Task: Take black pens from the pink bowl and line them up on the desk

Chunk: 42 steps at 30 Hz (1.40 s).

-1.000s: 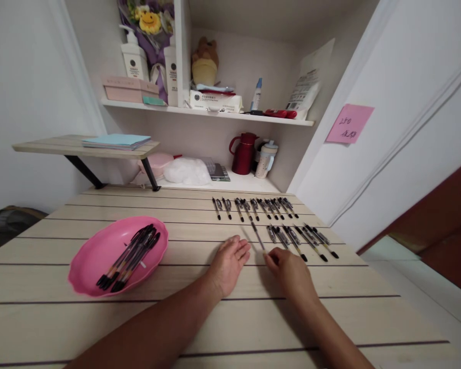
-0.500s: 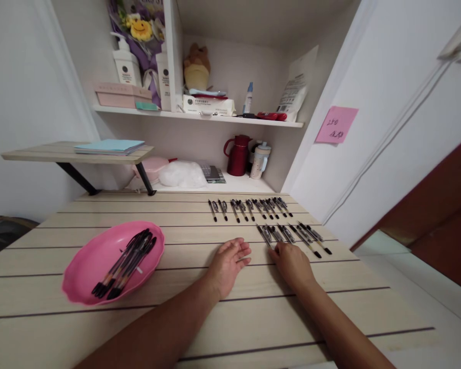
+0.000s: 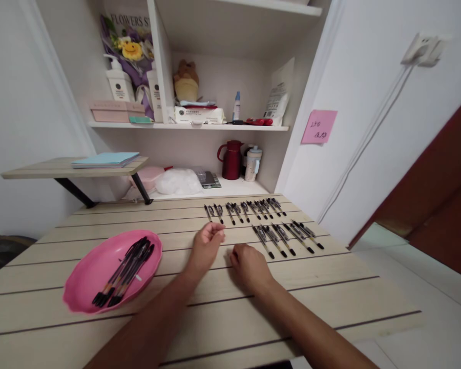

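Note:
My left hand (image 3: 206, 243) hovers over the table just in front of the left end of the far row of pens (image 3: 244, 209). Its fingers are loosely bent and apart from the thumb, with nothing seen in them. To its right, my right hand (image 3: 249, 264) is closed, knuckles up, low over the table. No object sticks out of it, and its fingertips are partly hidden. The near row of black pens (image 3: 282, 240) lies beyond and right of my right hand. At the left, a pink scalloped tray (image 3: 86, 274) holds a bunch of black pens (image 3: 126, 269).
A small raised shelf (image 3: 34, 170) with blue-covered papers (image 3: 103, 160) stands at the back left. Behind the table is a white cabinet with a red jug (image 3: 231, 161), a cup (image 3: 252, 165) and a plastic bag (image 3: 179, 182). A pink note (image 3: 318, 126) is on the right wall.
My right hand has left the near row of pens and moved left. My left hand has moved left and its fingers have curled more. The camera view has shifted slightly.

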Available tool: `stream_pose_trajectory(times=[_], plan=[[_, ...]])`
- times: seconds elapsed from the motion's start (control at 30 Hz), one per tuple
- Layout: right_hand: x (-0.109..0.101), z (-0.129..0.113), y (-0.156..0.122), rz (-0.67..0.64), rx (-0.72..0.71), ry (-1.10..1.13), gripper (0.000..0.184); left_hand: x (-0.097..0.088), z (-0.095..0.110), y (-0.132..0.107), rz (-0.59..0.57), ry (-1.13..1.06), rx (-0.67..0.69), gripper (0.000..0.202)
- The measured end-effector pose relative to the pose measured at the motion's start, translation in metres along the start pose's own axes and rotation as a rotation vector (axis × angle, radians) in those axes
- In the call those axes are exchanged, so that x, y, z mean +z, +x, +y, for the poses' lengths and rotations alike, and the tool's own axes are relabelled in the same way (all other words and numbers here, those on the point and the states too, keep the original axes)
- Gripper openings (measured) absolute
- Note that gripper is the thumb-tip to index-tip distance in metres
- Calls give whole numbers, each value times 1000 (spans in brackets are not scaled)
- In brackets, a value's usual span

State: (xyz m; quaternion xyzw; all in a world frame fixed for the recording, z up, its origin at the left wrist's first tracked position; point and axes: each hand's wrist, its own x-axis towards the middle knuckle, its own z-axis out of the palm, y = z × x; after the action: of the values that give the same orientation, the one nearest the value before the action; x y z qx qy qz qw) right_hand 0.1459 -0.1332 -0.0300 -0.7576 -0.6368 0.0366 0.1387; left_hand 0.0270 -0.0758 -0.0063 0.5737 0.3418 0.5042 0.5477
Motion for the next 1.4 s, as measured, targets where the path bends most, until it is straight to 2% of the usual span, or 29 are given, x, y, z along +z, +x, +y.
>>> stream_pose_trajectory(times=[0.1, 0.13, 0.2, 0.23, 0.27, 0.33, 0.43, 0.53, 0.63, 0.7, 0.77, 0.87, 0.9, 0.93, 1.0, 1.07, 1.13, 1.23, 1.3, 1.4], plan=[[10, -8, 3, 8, -44, 34, 26, -52, 37, 15, -60, 703, 174, 20], [14, -8, 4, 18, -50, 42, 26, -73, 47, 18, -51, 948, 183, 24], [20, -6, 4, 35, -55, 55, 25, -113, 57, 18, 4, 1348, 51, 27], [23, -5, 3, 39, -60, 61, 25, -132, 58, 15, -4, 1477, -95, 24], [24, -4, 3, 41, -65, 64, 24, -148, 57, 12, -32, 1569, -248, 21], [26, -3, 3, 48, -74, 68, 23, -172, 48, 4, -87, 1614, -429, 19], [25, -2, 3, 52, -85, 79, 20, -190, 35, -4, -92, 1611, -451, 16], [24, -1, 2, 52, -91, 102, 19, -192, 35, -5, -61, 1633, -419, 14], [24, 0, 1, 58, -78, 127, 20, -182, 47, -4, -31, 1654, -425, 15], [24, 2, 1, 62, -62, 160, 21, -165, 58, -6, 66, 1664, -397, 19], [25, 5, 3, 77, -56, 231, 22, -142, 68, -8, 189, 1616, -242, 25], [26, 10, 7, 123, -57, 448, 29, -97, 70, -10, 253, 1287, -19, 21], [26, 11, 8, 133, -58, 554, 33, -81, 65, -10, 197, 1069, -8, 17], [25, 11, 9, 142, -60, 671, 37, -64, 57, -10, 124, 803, -47, 14], [22, 11, 9, 159, -75, 911, 42, -30, 35, -12, -9, 283, -214, 19], [18, 8, 8, 188, -76, 1134, 43, 2, 7, -19, -113, -42, -374, 24], [16, 6, 6, 189, 14, 1316, 42, 28, -19, -28, -102, -163, -467, 29], [16, 5, 3, 50, 264, 1461, 44, 51, -44, -41, -12, -234, -474, 28], [18, 5, 3, -19, 374, 1478, 45, 55, -49, -46, -15, -273, -467, 24], [19, 7, 4, 13, 407, 1508, 43, 52, -47, -49, -104, -320, -509, 19]])
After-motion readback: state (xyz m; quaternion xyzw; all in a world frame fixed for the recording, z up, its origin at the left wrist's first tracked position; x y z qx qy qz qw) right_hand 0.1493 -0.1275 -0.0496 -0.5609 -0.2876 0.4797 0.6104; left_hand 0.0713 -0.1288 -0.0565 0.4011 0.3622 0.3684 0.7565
